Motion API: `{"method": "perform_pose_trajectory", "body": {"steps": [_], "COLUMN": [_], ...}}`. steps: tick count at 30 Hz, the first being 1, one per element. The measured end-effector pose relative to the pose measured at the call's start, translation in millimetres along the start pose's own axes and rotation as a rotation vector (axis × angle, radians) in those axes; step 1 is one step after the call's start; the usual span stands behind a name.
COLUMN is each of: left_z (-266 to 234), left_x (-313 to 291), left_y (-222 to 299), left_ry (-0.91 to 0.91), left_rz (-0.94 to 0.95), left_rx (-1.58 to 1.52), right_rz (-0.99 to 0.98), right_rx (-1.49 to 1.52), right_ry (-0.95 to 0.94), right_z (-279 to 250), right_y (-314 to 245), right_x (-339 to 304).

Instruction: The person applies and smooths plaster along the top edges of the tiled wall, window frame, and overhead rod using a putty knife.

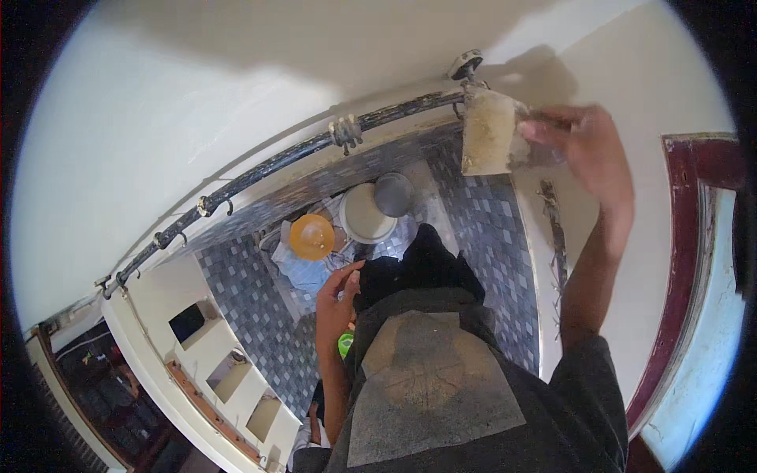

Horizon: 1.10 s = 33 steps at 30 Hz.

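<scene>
My right hand (pixel 595 146), smeared by motion, is raised at the upper right and grips a wide putty knife. The blade of the putty knife (pixel 487 132) is pale, yellowish and dirty. It overlaps the right end of a dark pipe (pixel 276 162) that runs along the wall, just below a round valve-like knob (pixel 465 63). Lower down, my left hand (pixel 337 296) is at the left of my black clothing, thumb and fingers drawn together. Whatever lies between those fingers, if anything, is too small to make out.
Small hooks hang from the paint-spotted pipe. Far below, an orange basin (pixel 311 236), a whitish tub (pixel 364 221) and a grey bucket (pixel 393 194) stand on the tiled floor (pixel 244 276). A dark red door frame (pixel 678 236) rises at right; wall niches (pixel 229 378) and another person's arm (pixel 315 426) are lower left.
</scene>
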<state>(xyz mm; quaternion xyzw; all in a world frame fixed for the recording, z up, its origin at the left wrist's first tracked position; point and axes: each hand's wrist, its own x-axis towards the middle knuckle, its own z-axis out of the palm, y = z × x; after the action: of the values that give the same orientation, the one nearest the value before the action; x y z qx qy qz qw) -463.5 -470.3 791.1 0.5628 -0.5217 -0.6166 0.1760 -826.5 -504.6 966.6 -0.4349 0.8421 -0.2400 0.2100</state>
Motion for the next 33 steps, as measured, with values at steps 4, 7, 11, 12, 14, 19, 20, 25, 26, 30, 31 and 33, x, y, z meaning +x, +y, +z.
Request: {"method": "perform_pose_trajectory", "body": {"steps": [4,7,11,12,14,19,20,25,26,30,31,33], "left_z": [2.3,7.5,4.2,2.5,3.2,4.5,1.3,2.2,1.3,0.4,4.2,10.9], "left_x": [0.8,-1.1,0.8,-0.5,1.7,0.5,-1.2,-1.3,-1.1,-2.4,-1.1,1.0], "left_y": [-7.7,9.5,-8.2,-12.9,-12.1,-5.6,-7.1,-2.6,-5.2,-7.0,-3.4,0.4], "left_ry": [-0.007,-0.041,-0.025,-0.018,-0.047,-0.036,-0.022,-0.022,-0.018,-0.047,-0.056,-0.081], "left_rz": [0.017,-0.048,0.023,0.000,0.000,0.005,0.000,0.002,0.002,0.028,0.037,0.025], "left_rx": [-0.003,-0.002,-0.031,-0.036,-0.045,-0.037,-0.033,0.003,0.002,0.008,-0.014,-0.020], "right_rz": [-0.174,-0.263,-0.261,-0.274,-0.318,-0.209,-0.243,-0.225,-0.203,-0.220,-0.182,-0.098], "right_rx": [-0.166,-0.173,-0.340,-0.333,-0.307,-0.347,-0.297,-0.255,-0.296,-0.271,-0.282,-0.348], "right_ry": [-0.202,-0.425,-0.331,-0.345,-0.366,-0.515,-0.447,-0.594,-0.523,-0.502,-0.529,-0.537], "right_z": [-10.8,-43.1,-22.5,-18.7,-35.2,-32.7,-24.7,-34.5,-25.0,-32.9,-42.2,-47.7], "right_y": [-22.6,-23.4,-44.2,-43.9,-37.9,-36.7,-37.3,-23.4,-34.9,-25.4,-25.6,-32.0], "right_x": [36.5,50.4,58.7,64.3,70.7,85.2,85.0,98.3,89.5,95.2,94.2,90.9]}}
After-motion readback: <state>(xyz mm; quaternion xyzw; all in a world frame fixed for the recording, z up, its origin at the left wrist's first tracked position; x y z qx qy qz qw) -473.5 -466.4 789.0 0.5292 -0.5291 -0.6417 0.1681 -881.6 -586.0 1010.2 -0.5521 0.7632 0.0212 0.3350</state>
